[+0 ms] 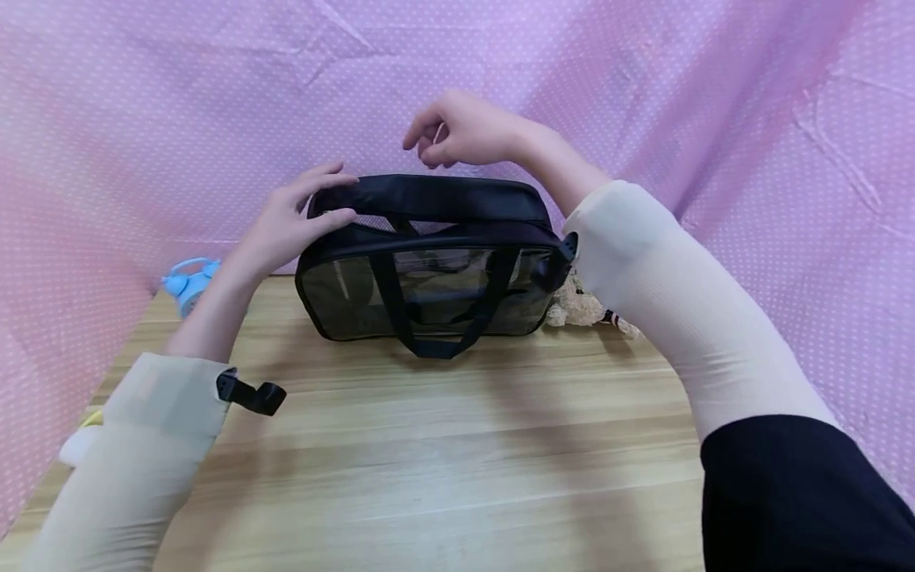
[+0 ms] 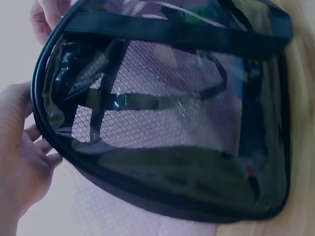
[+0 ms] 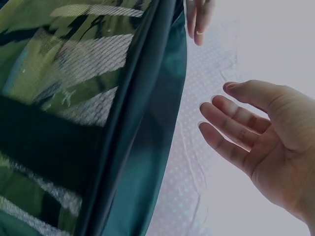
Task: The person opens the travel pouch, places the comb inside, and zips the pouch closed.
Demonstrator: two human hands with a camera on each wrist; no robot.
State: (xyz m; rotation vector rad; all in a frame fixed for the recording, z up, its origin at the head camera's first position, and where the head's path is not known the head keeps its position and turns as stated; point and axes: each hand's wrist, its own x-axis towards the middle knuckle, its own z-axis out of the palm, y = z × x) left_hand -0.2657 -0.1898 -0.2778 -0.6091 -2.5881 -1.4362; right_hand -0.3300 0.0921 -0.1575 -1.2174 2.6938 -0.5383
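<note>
A black bag [image 1: 443,230] with see-through panels stands upright at the back of the wooden table, its front strap handle [image 1: 434,348] hanging down. A gap shows along its top, between the black lid and the front rim. My left hand [image 1: 289,214] is at the bag's upper left corner, thumb along the front rim and fingers reaching to the lid's end. In the left wrist view, the bag's edge partly hides those fingers. Raised above the bag's right half, my right hand [image 1: 465,131] holds nothing, its fingers loosely bent in the right wrist view and apart from the lid.
A light blue alarm clock [image 1: 191,284] stands at the table's back left, beside my left forearm. Beige fluffy plush [image 1: 575,306] pokes out at the bag's right end. A white and yellow object [image 1: 84,437] lies at the left edge. Pink dotted cloth [image 1: 214,95] hangs behind.
</note>
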